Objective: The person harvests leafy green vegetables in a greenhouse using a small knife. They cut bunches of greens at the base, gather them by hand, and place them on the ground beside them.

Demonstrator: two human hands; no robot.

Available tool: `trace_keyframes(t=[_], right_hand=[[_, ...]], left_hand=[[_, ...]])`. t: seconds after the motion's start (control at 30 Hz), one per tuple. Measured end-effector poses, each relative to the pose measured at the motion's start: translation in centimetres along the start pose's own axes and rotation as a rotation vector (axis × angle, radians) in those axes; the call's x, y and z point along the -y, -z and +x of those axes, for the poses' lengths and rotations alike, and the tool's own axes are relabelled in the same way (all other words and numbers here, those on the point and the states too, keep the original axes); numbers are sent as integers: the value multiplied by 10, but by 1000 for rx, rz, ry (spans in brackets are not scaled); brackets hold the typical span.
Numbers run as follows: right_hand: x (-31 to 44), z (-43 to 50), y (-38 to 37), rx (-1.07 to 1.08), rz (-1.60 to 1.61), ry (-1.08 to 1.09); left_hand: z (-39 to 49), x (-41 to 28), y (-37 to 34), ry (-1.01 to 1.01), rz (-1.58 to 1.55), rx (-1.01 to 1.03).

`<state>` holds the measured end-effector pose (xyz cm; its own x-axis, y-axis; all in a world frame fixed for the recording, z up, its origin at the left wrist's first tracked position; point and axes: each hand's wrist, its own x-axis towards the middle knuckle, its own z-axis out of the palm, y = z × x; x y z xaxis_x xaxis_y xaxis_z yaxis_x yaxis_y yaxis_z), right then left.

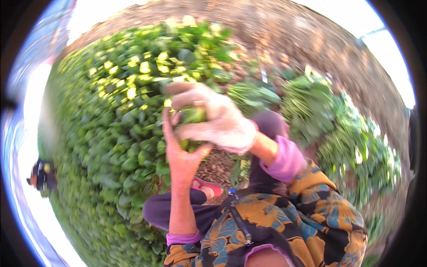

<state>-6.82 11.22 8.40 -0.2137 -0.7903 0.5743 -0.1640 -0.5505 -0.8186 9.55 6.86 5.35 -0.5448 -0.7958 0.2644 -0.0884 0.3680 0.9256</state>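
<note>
Both hands meet over the edge of a dense bed of leafy green plants (123, 143). My right hand (217, 116), in a pale knitted work glove, curves around a small bunch of green leaves (195, 115), blurred by motion. Close beneath and beside it is my bare left hand (181, 150), its thumb and fingers apart around the lower part of the same leaves. Whether the left fingers grip them cannot be told. Picked greens with long stems (253, 96) lie on the soil just right of the gloved hand.
Larger piles of picked greens (307, 103) stretch down the right side. Bare soil (217, 165) and a red shoe (211, 187) show below the hands. A brown dirt strip (267, 23) curves along the top and right. Another person (43, 177) is at the far left.
</note>
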Motion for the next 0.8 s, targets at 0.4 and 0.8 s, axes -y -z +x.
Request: trace_keyframes(t=[0.4,0.8], right_hand=[[-24,38,166,-105,-365,-483],[-358,-22,200,583,-966,-924]], left_hand=[[47,64,-36,141,70,254],[27,166,-65,603,149,442]])
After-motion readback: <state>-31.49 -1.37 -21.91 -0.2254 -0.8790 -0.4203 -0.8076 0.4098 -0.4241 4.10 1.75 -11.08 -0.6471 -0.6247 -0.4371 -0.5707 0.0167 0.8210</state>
